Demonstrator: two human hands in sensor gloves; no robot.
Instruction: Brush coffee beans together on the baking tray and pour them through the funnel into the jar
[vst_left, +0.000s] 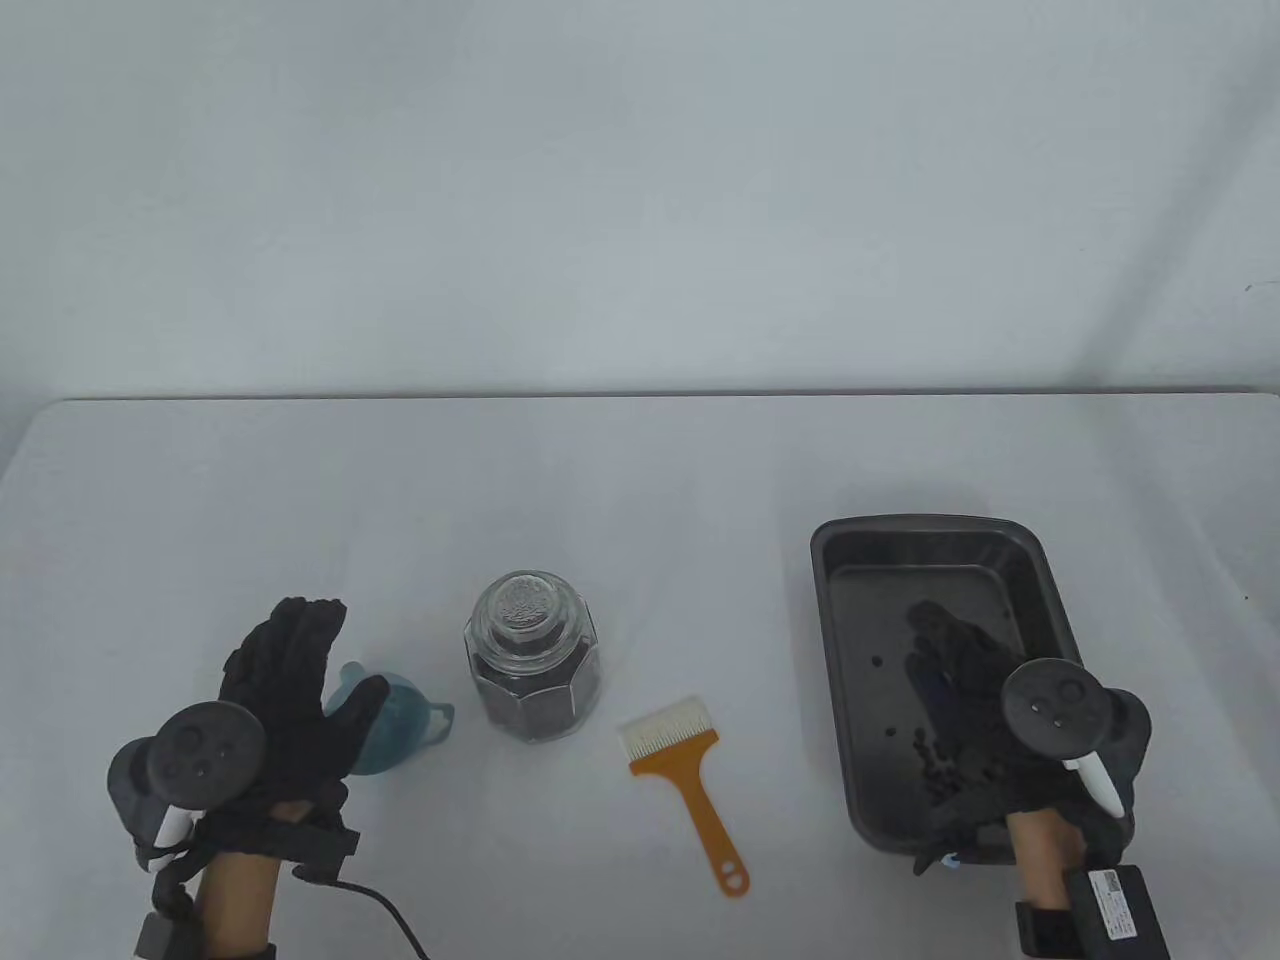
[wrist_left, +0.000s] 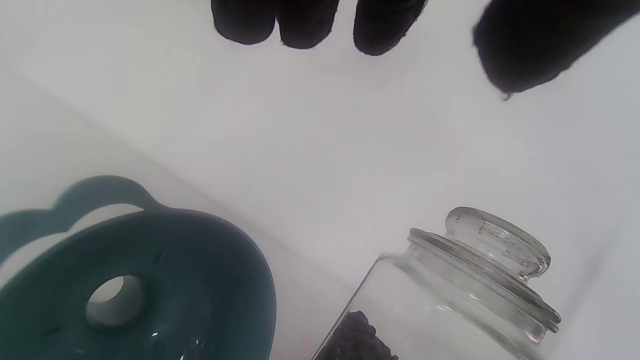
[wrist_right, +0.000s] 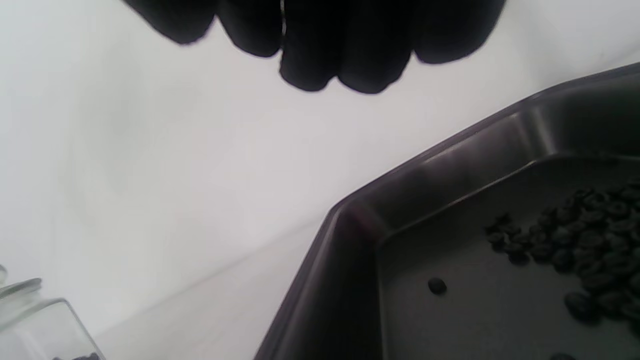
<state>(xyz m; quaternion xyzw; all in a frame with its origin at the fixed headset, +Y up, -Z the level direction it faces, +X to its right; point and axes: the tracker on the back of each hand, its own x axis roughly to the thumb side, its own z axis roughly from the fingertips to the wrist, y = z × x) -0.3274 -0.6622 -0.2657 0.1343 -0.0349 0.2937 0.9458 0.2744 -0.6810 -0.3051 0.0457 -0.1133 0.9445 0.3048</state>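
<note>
Fingers of the left hand are spread straight above the teal funnel at the near left of the surface, gripping nothing; a reach for the funnel is judged likely, though contact cannot be told. Just right of it the glass jar stands upright with its lid on and dark beans in its lower part, so the lid would have to be lifted before anything is poured. Right again, the orange-handled brush lies flat and untouched, bristles toward the far side, with open room on both flanks for a grasp. At the near right, the dark baking tray holds coffee beans gathered loosely toward its near end, a few strays apart. The right hand hovers over the tray, fingers straight and empty. Raised tray walls should keep brushed beans in; broad bare surface lies beyond.
</note>
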